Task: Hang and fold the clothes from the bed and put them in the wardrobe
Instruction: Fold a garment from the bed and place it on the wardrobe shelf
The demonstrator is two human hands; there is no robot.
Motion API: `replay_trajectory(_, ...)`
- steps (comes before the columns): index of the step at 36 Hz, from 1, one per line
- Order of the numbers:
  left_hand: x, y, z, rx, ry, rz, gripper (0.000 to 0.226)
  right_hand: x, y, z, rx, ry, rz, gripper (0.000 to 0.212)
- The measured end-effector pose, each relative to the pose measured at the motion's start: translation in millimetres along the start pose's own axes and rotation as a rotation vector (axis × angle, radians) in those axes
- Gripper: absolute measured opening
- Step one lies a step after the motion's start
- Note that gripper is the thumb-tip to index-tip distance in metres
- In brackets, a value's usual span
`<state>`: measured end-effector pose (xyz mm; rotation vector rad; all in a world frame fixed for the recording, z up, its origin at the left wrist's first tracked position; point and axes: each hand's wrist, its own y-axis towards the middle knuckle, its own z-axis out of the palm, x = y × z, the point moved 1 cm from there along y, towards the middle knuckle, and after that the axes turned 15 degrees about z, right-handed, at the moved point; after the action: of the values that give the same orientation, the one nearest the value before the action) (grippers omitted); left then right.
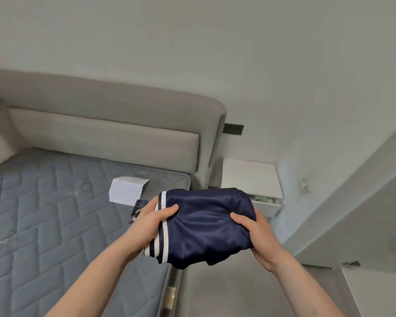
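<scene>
Now both hands, left (pixel 154 219) and right (pixel 256 234), hold folded navy garment (pixel 206 227).

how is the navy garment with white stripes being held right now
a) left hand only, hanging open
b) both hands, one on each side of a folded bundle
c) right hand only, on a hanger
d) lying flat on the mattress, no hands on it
b: the left hand grips the striped side and the right hand grips the other side of the navy garment, which is a folded bundle lifted off the mattress.
</scene>
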<state>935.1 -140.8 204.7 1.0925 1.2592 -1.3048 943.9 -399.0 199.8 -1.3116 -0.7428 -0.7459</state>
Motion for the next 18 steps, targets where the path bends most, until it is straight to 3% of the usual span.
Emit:
replay_trajectory(10,-57,81,187,0.266,0.016,0.130,0.029,72,-18,-173,-0.169,0.175,-0.116,0.041)
replay_trajectory(18,-88,121,300,0.412,0.001,0.208,0.028,113,-38,-270,-0.285,0.240,-0.209,0.041)
